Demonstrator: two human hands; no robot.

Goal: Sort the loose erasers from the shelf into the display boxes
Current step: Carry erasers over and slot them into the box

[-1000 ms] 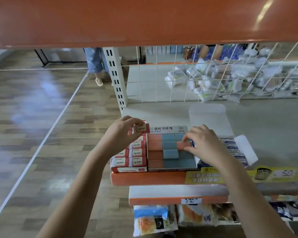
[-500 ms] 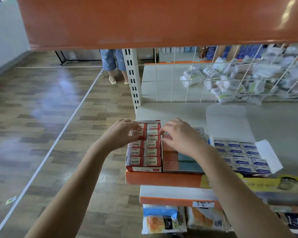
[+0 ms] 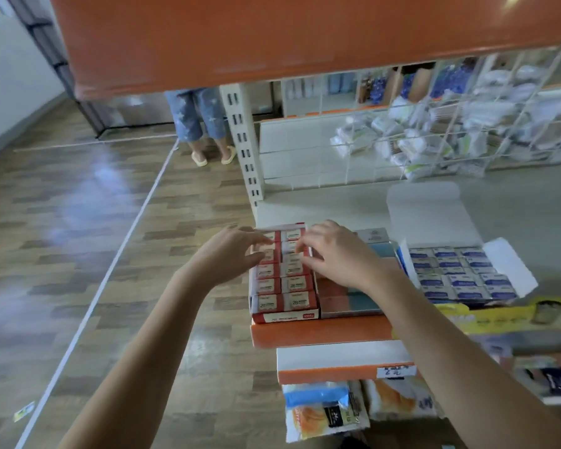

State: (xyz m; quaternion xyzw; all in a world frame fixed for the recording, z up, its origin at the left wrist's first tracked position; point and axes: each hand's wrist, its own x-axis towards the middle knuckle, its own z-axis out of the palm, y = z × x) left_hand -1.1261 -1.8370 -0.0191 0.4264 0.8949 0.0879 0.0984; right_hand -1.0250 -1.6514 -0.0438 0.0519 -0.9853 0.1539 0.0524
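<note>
A red display box (image 3: 285,314) sits at the shelf's left end, filled with two columns of red-and-white erasers (image 3: 297,301). My left hand (image 3: 227,259) reaches over its far left column, fingers and thumb pinching a red-and-white eraser (image 3: 268,251) down in the row. My right hand (image 3: 340,254) comes from the right, and its fingertips touch the erasers of the far right column. A middle box (image 3: 353,303) holds orange and blue erasers, partly hidden under my right wrist. Further right, an open white box (image 3: 460,273) holds blue-and-white erasers.
The grey shelf (image 3: 515,209) lies behind the boxes, backed by a wire grid (image 3: 402,150) with packets beyond it. An orange shelf (image 3: 272,37) hangs overhead. Snack bags (image 3: 324,409) hang below. A person's legs (image 3: 204,124) stand in the aisle on the wooden floor.
My left hand brought its eraser down into the red box. My right hand left the orange and blue erasers and moved left to the red box. The view shifted left.
</note>
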